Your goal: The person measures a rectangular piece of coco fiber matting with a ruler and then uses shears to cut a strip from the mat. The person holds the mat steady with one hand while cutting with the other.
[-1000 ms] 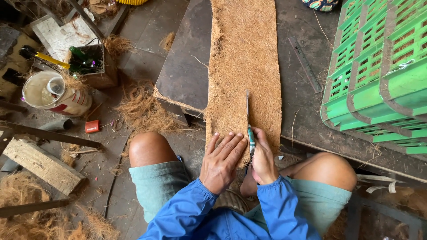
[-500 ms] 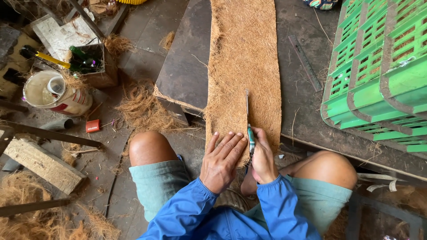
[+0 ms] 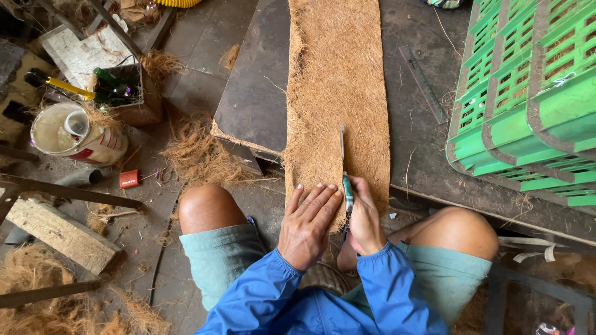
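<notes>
Cutting a fibre mat (image 3: 338, 80) on the desk (image 3: 254, 93).
Left hand (image 3: 307, 224) pressing flat, grip released; right hand (image 3: 363, 217) grasping knife (image 3: 346, 180), slicing toward 12 o'clock, most uncut.

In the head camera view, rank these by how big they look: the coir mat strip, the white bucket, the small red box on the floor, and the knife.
Largest to smallest, as they appear:
1. coir mat strip
2. white bucket
3. knife, long but thin, partly hidden by the right hand
4. small red box
</notes>
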